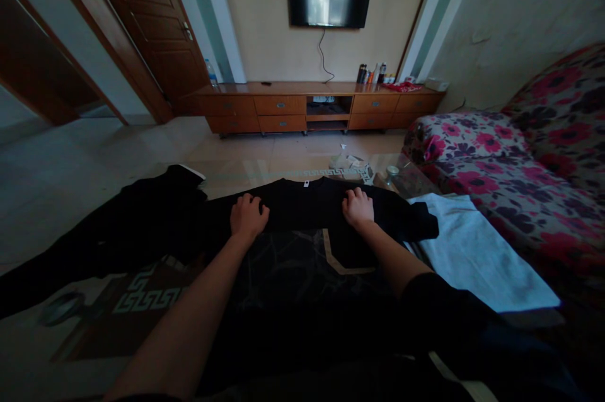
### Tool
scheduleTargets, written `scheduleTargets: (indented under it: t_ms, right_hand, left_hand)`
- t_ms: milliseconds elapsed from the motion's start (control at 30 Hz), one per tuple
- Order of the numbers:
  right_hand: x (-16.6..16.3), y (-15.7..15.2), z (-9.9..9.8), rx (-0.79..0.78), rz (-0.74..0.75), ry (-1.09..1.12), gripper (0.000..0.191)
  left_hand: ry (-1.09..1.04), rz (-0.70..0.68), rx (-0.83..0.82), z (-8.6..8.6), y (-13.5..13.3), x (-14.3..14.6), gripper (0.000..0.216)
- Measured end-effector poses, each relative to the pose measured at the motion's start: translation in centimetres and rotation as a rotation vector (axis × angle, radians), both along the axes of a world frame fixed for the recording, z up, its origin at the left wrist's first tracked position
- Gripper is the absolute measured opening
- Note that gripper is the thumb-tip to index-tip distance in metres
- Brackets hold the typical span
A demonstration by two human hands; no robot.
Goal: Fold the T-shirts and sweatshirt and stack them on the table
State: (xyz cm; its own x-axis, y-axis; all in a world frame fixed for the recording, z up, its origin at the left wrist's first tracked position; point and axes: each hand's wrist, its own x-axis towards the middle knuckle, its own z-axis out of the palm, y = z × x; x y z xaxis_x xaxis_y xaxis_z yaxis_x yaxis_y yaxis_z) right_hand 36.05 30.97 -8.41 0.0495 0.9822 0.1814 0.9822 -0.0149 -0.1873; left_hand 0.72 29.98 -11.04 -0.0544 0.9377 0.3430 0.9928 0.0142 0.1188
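A black T-shirt [293, 206] lies spread out on a glass table, its neckline with a small white label facing away from me. Across its chest runs a dark patterned panel with a tan stripe. My left hand [249, 214] is on the shirt's upper left part, fingers curled into the cloth. On the upper right part, my right hand [358, 205] has its fingers bent down on the fabric in the same way. Both fingertips are partly hidden, and the cloth is too dark to show how much is gripped.
Another black garment [142, 219] lies at the left of the glass table [227, 166]. Folded light-blue cloth [486, 251] rests on the right, beside a floral sofa [501, 162]. Papers [352, 166] and a small round item [392, 171] appear beyond the shirt. A wooden TV cabinet [278, 106] stands against the far wall.
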Motion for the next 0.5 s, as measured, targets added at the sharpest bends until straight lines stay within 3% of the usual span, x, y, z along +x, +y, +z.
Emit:
scheduleTargets:
  t_ms: [267,433,500]
  right_hand:
    - [-0.1,-4.6,2.6,-0.191,0.106,0.008,0.050]
    - [-0.3,-10.6,3.6,-0.221,0.177,0.020,0.059]
    - [-0.2,-13.3,4.0,-0.239,0.179,0.037,0.061]
  left_hand:
    - [0.019,-0.056,-0.062,2.9,-5.6,0.9,0.049]
    - [-0.044,0.119,0.037,4.8,-11.5,0.4,0.046]
    - [-0.082,0.131,0.038,5.1,-14.4,0.3,0.046]
